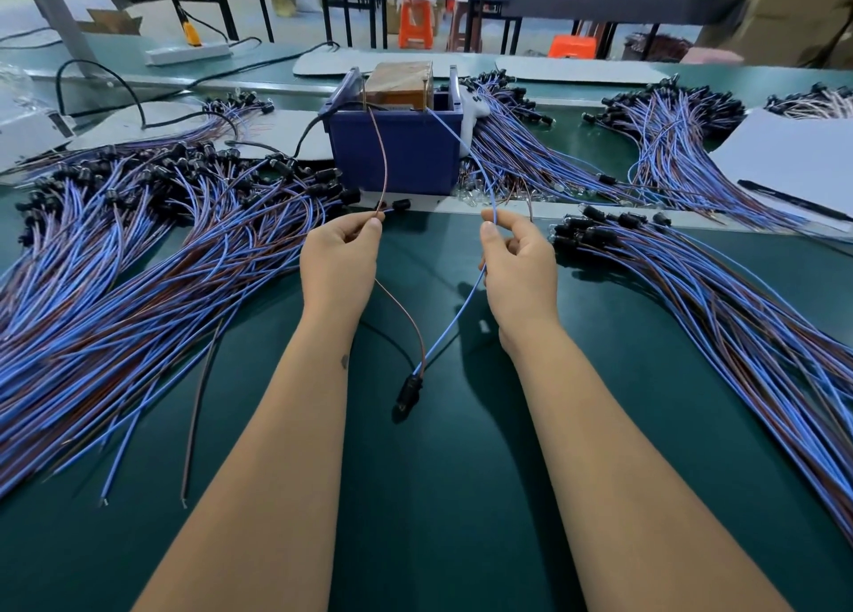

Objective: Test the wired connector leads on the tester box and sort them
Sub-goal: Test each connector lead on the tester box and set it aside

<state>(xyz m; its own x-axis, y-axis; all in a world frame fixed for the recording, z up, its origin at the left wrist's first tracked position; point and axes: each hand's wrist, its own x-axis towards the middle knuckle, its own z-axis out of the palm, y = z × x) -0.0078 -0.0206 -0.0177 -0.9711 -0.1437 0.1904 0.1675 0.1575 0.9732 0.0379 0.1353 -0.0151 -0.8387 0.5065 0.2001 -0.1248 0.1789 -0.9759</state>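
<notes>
Blue and brown wires of one lead [417, 334] run from our hands up to the tester box [396, 149] at the far centre of the table [461, 473]. We pinch the brown wire in the left hand [339, 260] and the blue wire in the right hand [519, 260], fingers clamped on each. Its black connector [408, 392] hangs near us between the forearms. We judge the test step in hand; next comes lifting both ends free and laying the lead on a sorted pile [692, 288], right.
</notes>
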